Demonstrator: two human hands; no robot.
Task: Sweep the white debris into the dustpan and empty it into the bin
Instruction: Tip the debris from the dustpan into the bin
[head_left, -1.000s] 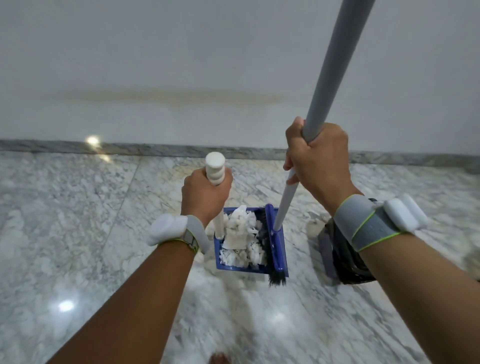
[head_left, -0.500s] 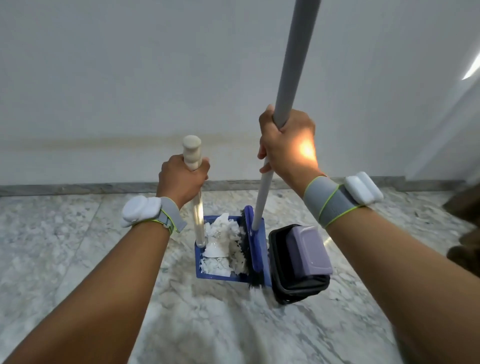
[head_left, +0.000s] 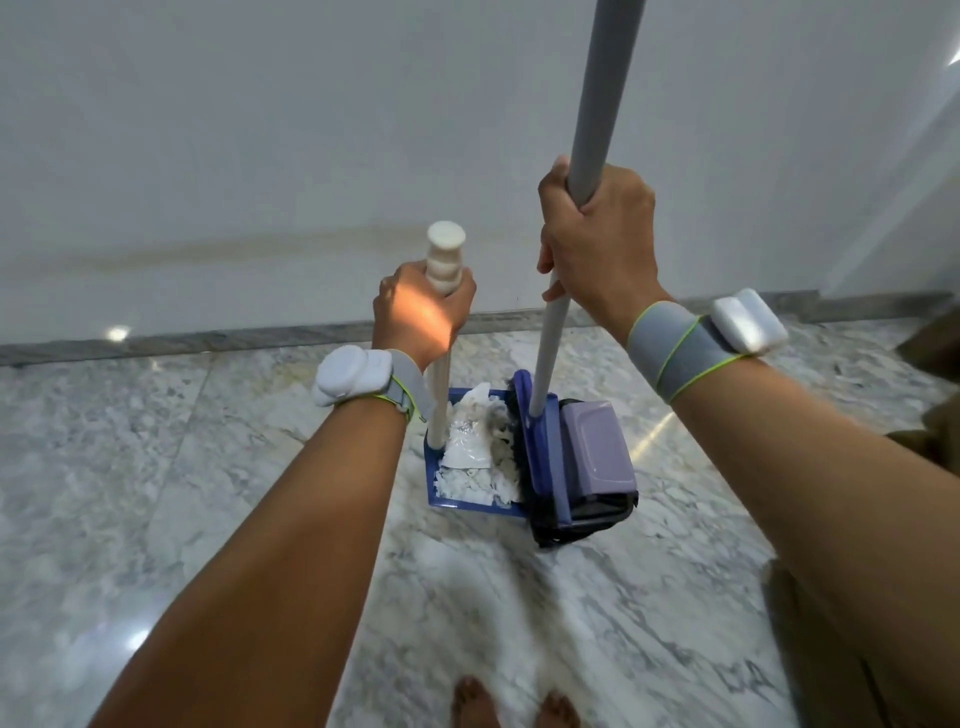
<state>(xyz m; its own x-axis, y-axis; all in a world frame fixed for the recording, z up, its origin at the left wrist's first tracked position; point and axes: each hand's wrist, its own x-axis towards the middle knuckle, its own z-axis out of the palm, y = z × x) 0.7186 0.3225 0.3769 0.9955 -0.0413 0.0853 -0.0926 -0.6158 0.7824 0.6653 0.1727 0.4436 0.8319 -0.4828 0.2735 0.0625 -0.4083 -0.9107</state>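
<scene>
Left hand (head_left: 422, 312): fingers clenched around dustpan handle (head_left: 444, 258).
Right hand (head_left: 592, 239): clenched around broom pole (head_left: 602, 104).
White debris (head_left: 475, 457): inside blue dustpan (head_left: 470, 506), on floor (head_left: 156, 467).
Bin (head_left: 597, 457): just beside broom head (head_left: 530, 441), lid on.

Left hand (head_left: 421, 312) grips the white dustpan handle (head_left: 444, 260); right hand (head_left: 592, 239) grips the grey broom pole (head_left: 597, 93); blue dustpan (head_left: 467, 506) holds white debris (head_left: 478, 457), touching the black bin (head_left: 597, 457).

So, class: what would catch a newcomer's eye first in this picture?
Two forearms frame the centre: the left hand grips the dustpan's white handle, the right hand the grey broom pole. Between them, on the marble floor, sits the blue dustpan heaped with white debris, beside a bin.
</scene>
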